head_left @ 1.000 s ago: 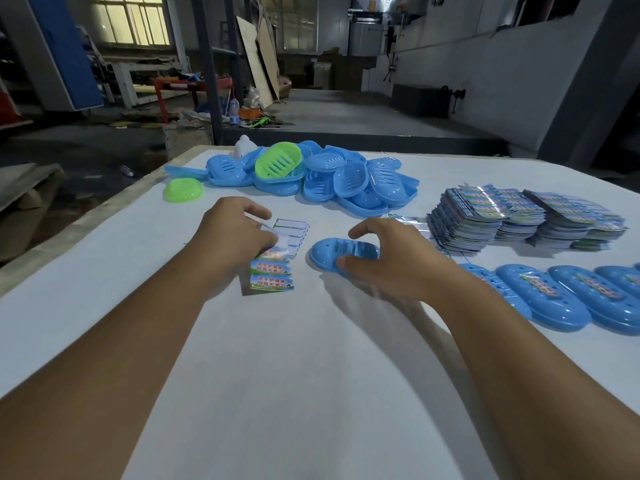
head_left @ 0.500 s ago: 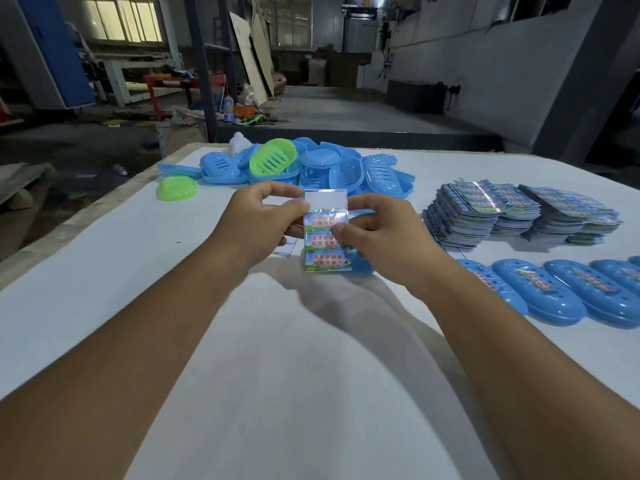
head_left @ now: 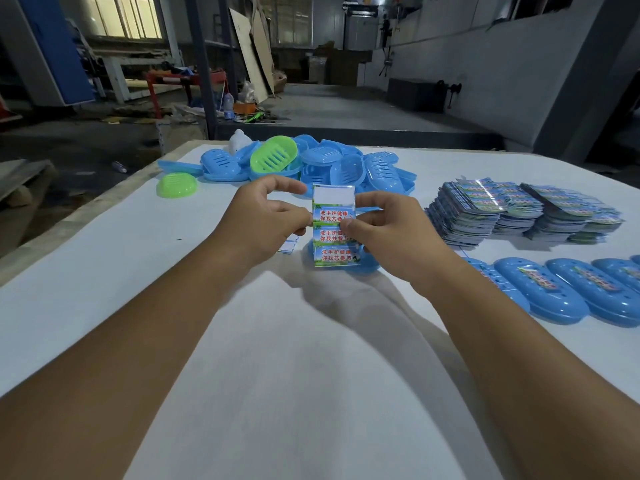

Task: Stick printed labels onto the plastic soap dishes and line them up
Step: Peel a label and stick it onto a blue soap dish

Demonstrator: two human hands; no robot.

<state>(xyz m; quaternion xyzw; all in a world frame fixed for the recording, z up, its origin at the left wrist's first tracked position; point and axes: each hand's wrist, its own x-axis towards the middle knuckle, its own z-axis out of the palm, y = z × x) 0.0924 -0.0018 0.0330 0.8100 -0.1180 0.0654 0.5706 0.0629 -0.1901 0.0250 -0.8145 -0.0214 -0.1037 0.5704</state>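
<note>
A label sheet (head_left: 333, 226) is held upright over the table (head_left: 104, 271), with the left hand (head_left: 266, 220) at its left edge and the right hand (head_left: 388, 230) at its right edge. Directly behind and below the sheet lies one soap dish (head_left: 360, 263); farther behind it lies a heap of dishes (head_left: 311, 162). To the sheet's right are label stacks (head_left: 519, 213), with a row of labelled dishes (head_left: 571, 292) nearer the viewer.

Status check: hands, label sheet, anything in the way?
Left hand and right hand pinch label sheet. Blue dish waits beneath, unlabelled. Nothing blocking.
</note>
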